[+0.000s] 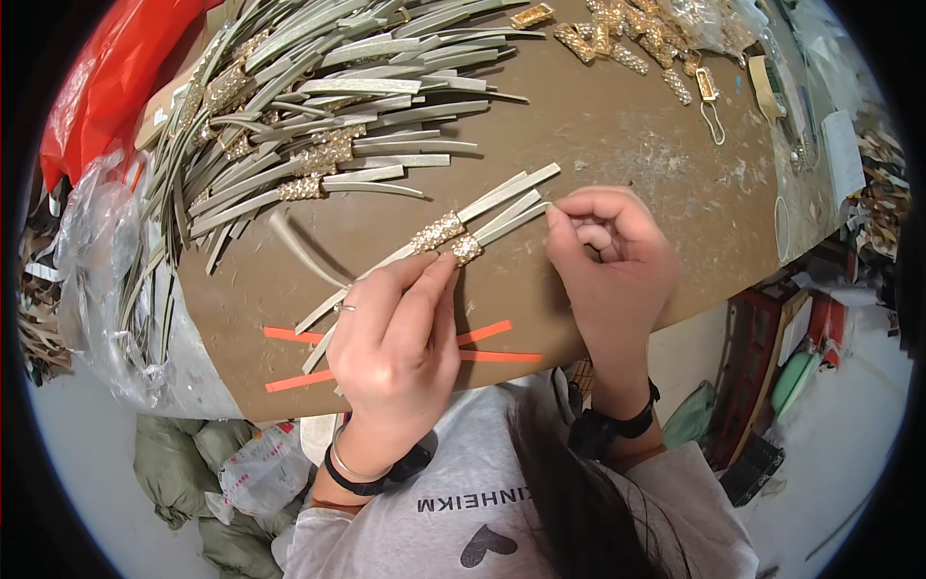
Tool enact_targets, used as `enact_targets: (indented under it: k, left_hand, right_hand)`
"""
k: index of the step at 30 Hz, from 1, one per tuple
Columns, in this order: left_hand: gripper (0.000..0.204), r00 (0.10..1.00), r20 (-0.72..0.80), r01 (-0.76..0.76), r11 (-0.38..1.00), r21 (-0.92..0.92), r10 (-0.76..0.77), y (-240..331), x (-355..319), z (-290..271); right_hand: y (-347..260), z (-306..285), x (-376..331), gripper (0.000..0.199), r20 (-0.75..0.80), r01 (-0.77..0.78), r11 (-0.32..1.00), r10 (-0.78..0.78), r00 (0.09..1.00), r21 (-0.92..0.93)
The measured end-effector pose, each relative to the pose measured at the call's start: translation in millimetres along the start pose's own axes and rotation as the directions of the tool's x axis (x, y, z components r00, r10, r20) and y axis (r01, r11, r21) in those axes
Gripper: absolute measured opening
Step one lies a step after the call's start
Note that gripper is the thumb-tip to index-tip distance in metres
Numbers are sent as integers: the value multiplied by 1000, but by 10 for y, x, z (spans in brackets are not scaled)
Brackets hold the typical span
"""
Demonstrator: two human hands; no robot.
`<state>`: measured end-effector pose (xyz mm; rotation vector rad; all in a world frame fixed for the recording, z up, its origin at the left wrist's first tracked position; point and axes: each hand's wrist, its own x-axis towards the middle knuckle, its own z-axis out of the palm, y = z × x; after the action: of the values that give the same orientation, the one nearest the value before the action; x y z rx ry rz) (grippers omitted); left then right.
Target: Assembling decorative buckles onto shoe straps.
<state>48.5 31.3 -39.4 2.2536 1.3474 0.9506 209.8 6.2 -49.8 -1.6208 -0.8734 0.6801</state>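
Two flat grey-green leather straps with gold rhinestone sliders (451, 234) lay side by side near the middle of the round brown worktable (617, 125), long axis running from about 8 o'clock up to 2 o'clock. Left hand (397, 333) pressed down on the strap pair just below the sliders, index and middle fingers extended together, thumb hidden. Right hand (608, 256) pinched the upper strap tips at 2 o'clock between thumb and forefinger, other fingers curled in. One loose curved grey strap (299, 253) lay just at 10 o'clock of the left hand. Three orange paper strips (502, 355) lay under and beside the left hand near the table's 6 o'clock edge. Big heap of matching grey straps with gold sliders (309, 106) filled the 11 o'clock side, well apart. Loose gold rhinestone buckles (627, 39) sat at 1 o'clock. Red plastic bag (106, 77) at far 10 o'clock. Nothing blocked the view of the held straps except the left fingers across their lower half.
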Motion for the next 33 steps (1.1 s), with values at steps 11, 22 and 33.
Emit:
enact_targets:
  k: [11,22,33]
  left_hand:
    - [24,1000,-11,-11,1000,14,11,7,-3,36]
    - [29,995,10,-98,995,14,98,-47,-15,-114]
    - [22,971,-134,-163,957,238,199,-590,953,-895]
  right_hand:
    - [21,11,87,20,-99,-67,986,82,992,150]
    - [3,46,117,18,-63,-45,979,59,996,199]
    - [152,-181,68,15,-73,62,970,-46,996,235]
